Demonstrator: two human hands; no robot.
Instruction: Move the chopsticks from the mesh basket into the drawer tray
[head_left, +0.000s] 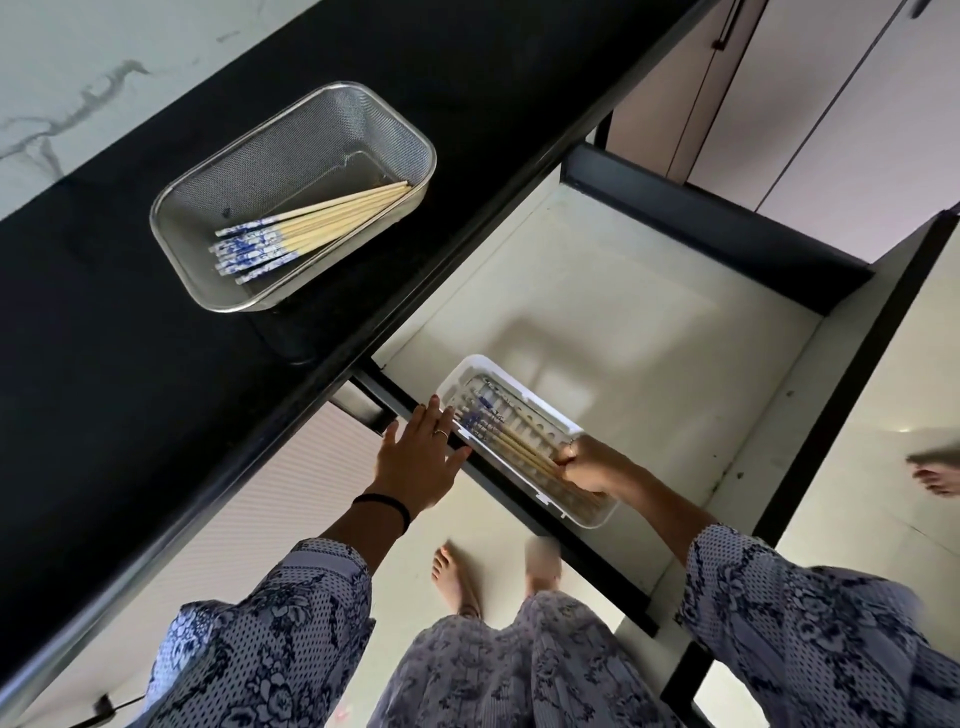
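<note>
A steel mesh basket (218, 270) stands on the black counter and holds several wooden chopsticks (332, 218) with blue-and-white patterned ends. In the open drawer lies a white tray (457, 370) against the drawer's front wall. Several chopsticks (511, 444) lie lengthwise in it. My right hand (587, 465) is inside the tray, fingers closed around the plain ends of those chopsticks. My left hand (421, 457) rests flat with spread fingers on the drawer's front edge beside the tray, holding nothing.
The drawer (623, 322) has a pale floor and dark walls. The black counter (104, 364) runs diagonally at the left. Tall cabinet doors (831, 104) stand at the upper right. My bare feet (457, 577) are on the floor below the drawer.
</note>
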